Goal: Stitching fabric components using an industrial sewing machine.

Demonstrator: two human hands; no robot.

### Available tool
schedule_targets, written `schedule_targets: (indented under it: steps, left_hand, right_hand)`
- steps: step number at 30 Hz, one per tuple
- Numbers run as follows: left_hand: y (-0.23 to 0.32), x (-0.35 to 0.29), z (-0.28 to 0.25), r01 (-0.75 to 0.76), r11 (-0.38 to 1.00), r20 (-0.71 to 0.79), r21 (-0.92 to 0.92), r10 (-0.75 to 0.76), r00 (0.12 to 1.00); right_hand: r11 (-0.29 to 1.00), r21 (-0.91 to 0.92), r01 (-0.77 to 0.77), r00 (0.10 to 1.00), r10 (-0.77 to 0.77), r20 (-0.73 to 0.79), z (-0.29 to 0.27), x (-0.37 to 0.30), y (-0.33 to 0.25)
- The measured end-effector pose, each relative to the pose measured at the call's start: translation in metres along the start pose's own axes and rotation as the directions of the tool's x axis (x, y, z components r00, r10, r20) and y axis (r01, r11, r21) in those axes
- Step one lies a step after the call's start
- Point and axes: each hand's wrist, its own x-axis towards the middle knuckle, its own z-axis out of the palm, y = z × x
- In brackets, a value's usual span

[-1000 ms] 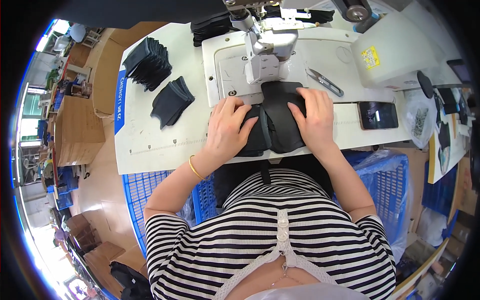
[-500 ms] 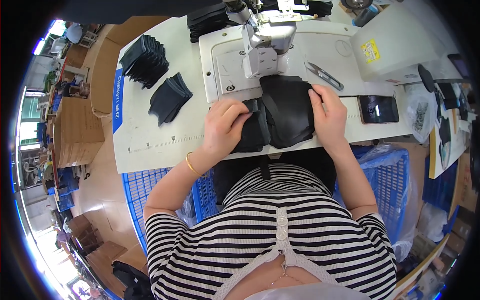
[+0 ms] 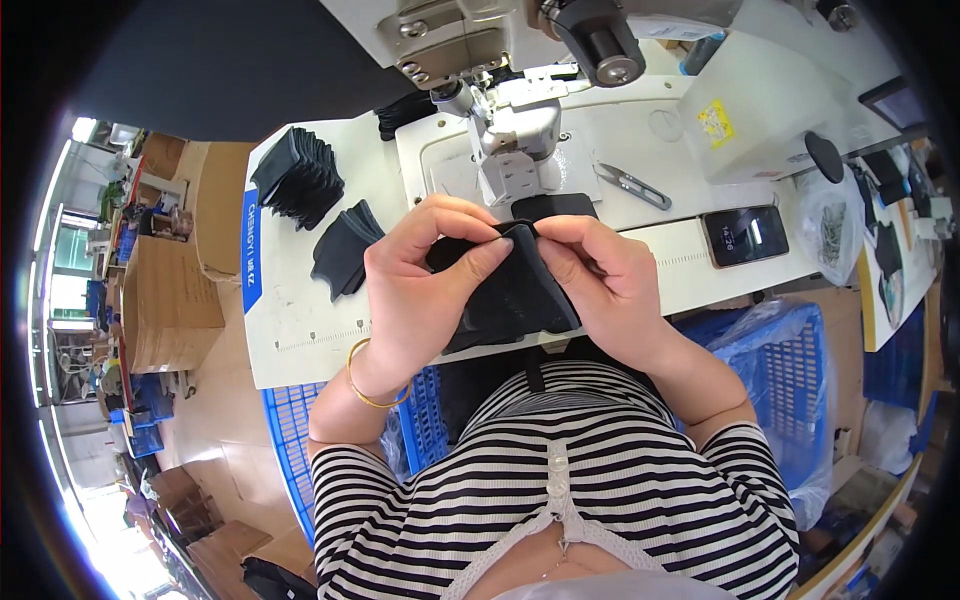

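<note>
In front of the sewing machine (image 3: 517, 150), I hold a black fabric piece (image 3: 525, 285) up off the table between both hands. My left hand (image 3: 415, 275) pinches its top edge between thumb and forefinger. Close beside it, my right hand (image 3: 605, 275) pinches the same edge, its fingers curled. The fabric hangs down toward the table's front edge; whether it is one layer or two I cannot tell. Behind it, another dark piece (image 3: 553, 206) lies flat by the machine's base, partly hidden by my hands.
Two stacks of black pieces, a taller one (image 3: 298, 175) and a smaller one (image 3: 345, 248), lie at the left. Thread snips (image 3: 634, 187) and a phone (image 3: 746, 237) rest on the right. Blue plastic crates (image 3: 778, 370) stand below the table's front edge. A clear bag (image 3: 830, 225) hangs at the right.
My hands have come together and now pinch one black piece's edge, raised above the table. Before, they were apart on two stacks of pieces. The view has also tilted upward.
</note>
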Motion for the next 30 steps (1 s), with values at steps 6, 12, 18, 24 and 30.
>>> schedule_targets:
  steps: [6,12,18,24,30]
  left_hand:
    - [0.000,0.003,0.005,0.009,0.999,-0.063,-0.044,-0.012,0.998]
    - [0.000,0.004,0.006,0.008,0.999,-0.035,-0.051,-0.010,0.999]
    - [0.006,0.006,0.009,0.023,1.000,-0.050,0.013,-0.023,0.999]
    - [0.006,0.007,0.005,0.148,0.985,0.016,-0.086,-0.147,0.989]
    - [0.000,0.011,0.000,0.101,0.984,-0.042,-0.147,-0.108,0.993]
  right_hand:
    - [0.999,-0.049,0.006,1.000,-0.005,0.015,-0.003,0.001,-0.002]
    - [0.996,-0.080,0.049,0.999,-0.050,-0.020,0.002,0.002,-0.003]
    - [0.985,-0.149,0.091,0.994,-0.100,-0.049,0.002,0.003,-0.003]
    - [0.980,-0.160,0.116,0.990,-0.126,-0.058,0.004,0.004,-0.002]
    - [0.978,-0.159,0.138,0.986,-0.150,-0.066,0.005,0.004,-0.002]
